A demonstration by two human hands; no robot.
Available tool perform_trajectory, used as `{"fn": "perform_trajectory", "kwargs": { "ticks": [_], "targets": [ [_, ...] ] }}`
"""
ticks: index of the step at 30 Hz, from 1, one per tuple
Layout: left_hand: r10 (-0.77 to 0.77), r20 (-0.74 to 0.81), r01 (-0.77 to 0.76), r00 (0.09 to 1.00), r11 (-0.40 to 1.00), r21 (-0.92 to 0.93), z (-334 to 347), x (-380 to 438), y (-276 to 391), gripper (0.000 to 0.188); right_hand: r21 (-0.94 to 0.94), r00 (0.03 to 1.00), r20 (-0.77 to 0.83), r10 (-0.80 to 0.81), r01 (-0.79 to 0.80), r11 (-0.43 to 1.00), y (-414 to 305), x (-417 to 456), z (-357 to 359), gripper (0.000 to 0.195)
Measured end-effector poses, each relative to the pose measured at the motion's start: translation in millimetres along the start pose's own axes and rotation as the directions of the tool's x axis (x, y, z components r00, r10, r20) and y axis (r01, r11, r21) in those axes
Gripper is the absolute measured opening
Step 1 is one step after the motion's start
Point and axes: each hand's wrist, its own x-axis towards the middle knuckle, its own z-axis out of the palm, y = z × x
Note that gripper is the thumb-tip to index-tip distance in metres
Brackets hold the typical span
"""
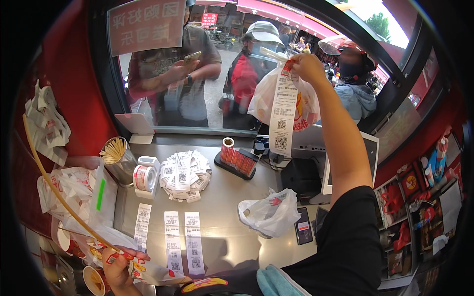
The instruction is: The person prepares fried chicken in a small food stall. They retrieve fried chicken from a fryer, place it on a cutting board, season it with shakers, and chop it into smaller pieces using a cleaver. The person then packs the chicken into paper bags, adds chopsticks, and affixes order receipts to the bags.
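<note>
My right hand [309, 69] is raised at the window, its fingers closed on the knotted top of a white plastic bag [259, 98]. A long printed receipt [283, 114] hangs from the bag beside a small red sticker. At the lower left, my left hand [117, 267] grips a printed paper food bag [148, 272] near its end; a small red label lies by the thumb. A long thin tan stick or strip [59, 196] runs from near this hand up to the left. Separate receipts [172, 240] lie flat on the metal counter [229, 207] beside it.
A pile of receipts [185, 174], a sticker roll on a dispenser [237, 161], a white plastic bag [272, 214] and a phone [304, 225] lie on the counter. A steel cup of wooden sticks [114, 155] and a bag-filled bin [102, 199] stand left. People stand beyond the glass; a monitor [355, 155] is right.
</note>
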Motion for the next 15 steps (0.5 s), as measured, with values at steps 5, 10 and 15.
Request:
{"fn": "perform_trajectory", "kwargs": {
  "ticks": [5, 10, 15],
  "targets": [
    [0.023, -0.058, -0.021, 0.998, 0.999, 0.027, 17.1, -14.4, 1.9, 0.029, 0.051, 0.992, -0.061, 0.113, -0.110, 0.993, 73.1, 10.1, 0.5, 0.021],
    [0.052, -0.119, -0.045, 0.991, 0.997, 0.062, 25.2, -23.4, -1.7, 0.031, 0.042, 0.980, -0.068, 0.189, -0.186, 0.982, 88.0, 26.4, 8.8, 0.020],
    [0.079, -0.216, -0.056, 0.973, 0.993, 0.107, 36.3, -29.0, -3.1, 0.031, 0.017, 0.929, -0.121, 0.349, -0.350, 0.937, 90.4, 39.3, 28.8, 0.023]
  ]
}}
